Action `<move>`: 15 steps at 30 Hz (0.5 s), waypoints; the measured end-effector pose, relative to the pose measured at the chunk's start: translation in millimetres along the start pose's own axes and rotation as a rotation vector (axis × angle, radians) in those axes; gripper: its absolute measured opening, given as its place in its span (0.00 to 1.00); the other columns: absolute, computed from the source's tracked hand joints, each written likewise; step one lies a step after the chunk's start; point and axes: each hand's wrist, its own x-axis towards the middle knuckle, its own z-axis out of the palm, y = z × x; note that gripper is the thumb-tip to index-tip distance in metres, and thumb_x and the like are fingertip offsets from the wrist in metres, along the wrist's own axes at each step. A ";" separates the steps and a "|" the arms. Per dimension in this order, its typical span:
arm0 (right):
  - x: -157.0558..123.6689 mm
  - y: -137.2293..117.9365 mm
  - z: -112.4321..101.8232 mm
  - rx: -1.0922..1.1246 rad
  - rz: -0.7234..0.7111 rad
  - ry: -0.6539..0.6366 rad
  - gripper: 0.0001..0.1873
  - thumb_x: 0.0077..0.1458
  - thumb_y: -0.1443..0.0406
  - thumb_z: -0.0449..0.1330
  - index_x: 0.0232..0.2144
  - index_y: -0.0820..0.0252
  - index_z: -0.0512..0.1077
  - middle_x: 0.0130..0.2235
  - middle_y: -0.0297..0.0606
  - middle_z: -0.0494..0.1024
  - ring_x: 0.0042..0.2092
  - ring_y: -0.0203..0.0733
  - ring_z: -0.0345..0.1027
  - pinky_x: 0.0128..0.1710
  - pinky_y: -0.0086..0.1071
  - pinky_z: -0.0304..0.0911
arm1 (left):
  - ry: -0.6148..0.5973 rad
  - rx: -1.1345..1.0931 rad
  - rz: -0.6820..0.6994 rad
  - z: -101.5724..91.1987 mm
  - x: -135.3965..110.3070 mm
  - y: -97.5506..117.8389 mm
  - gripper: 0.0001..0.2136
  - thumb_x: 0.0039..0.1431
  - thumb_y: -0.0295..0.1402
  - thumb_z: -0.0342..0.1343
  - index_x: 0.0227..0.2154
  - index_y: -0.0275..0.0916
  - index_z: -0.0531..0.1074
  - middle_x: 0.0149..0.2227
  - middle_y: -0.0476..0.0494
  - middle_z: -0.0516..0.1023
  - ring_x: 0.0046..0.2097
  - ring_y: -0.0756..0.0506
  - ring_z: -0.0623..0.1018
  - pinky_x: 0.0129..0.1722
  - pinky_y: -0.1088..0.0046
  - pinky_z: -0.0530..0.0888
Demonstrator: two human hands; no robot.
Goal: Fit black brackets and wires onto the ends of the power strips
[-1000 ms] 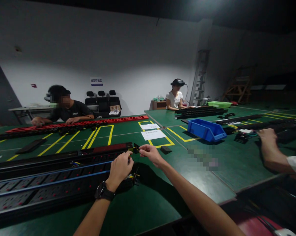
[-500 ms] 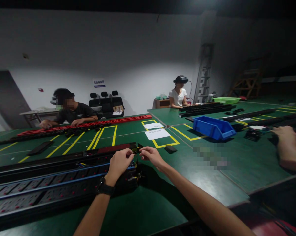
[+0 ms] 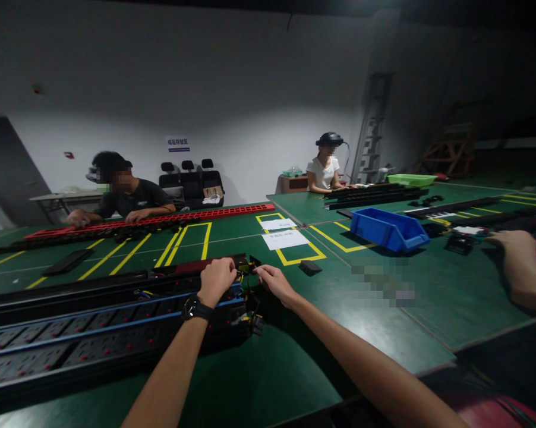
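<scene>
Two long black rails lie side by side on the green table, the nearer one (image 3: 94, 330) carrying dark panels, red dots and blue edge strips. My left hand (image 3: 218, 280), with a black watch on its wrist, is closed in a pinch at the right end of the farther rail (image 3: 192, 268). Thin wires show by its fingertips, but what it grips is too small to tell. Facing it, my right hand (image 3: 276, 284) pinches at a small black end cap (image 3: 254, 263) beside the rail end. Another black end piece (image 3: 256, 324) hangs from wires at the nearer rail's end.
A small black block (image 3: 310, 268) and white paper sheets (image 3: 286, 239) lie beyond my right hand. Farther right stands a blue bin (image 3: 386, 230). At the right edge, another person's hand (image 3: 520, 261) is beside wired parts. Two co-workers sit across, one by a red rail (image 3: 223, 212).
My left hand has shifted slightly right and up, closer to the rail end. My right hand stays almost in place. The view has shifted slightly.
</scene>
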 end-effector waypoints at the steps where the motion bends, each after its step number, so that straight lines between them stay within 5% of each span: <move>1: 2.1 0.5 3.2 -0.025 -0.034 -0.017 0.22 0.57 0.49 0.56 0.40 0.59 0.79 0.29 0.33 0.75 0.29 0.38 0.66 0.29 0.29 0.60 | 0.001 -0.008 0.004 1.6 0.0 -0.7 0.10 0.59 0.38 0.54 0.38 0.45 0.79 0.40 0.40 0.83 0.44 0.37 0.82 0.44 0.63 0.75; 7: 13.8 4.4 15.5 -0.160 -0.127 -0.087 0.27 0.65 0.50 0.48 0.47 0.59 0.80 0.45 0.40 0.81 0.47 0.47 0.72 0.50 0.38 0.64 | -0.060 -0.092 -0.025 10.7 -0.8 -2.5 0.11 0.59 0.40 0.56 0.39 0.46 0.81 0.41 0.40 0.84 0.45 0.39 0.82 0.44 0.68 0.75; 15: 13.4 11.0 15.4 -0.345 -0.224 -0.074 0.24 0.68 0.51 0.47 0.48 0.53 0.79 0.50 0.38 0.81 0.53 0.48 0.72 0.56 0.40 0.62 | -0.072 -0.182 -0.080 15.3 -0.6 -4.6 0.11 0.59 0.41 0.56 0.39 0.48 0.82 0.42 0.42 0.84 0.46 0.39 0.82 0.43 0.68 0.74</move>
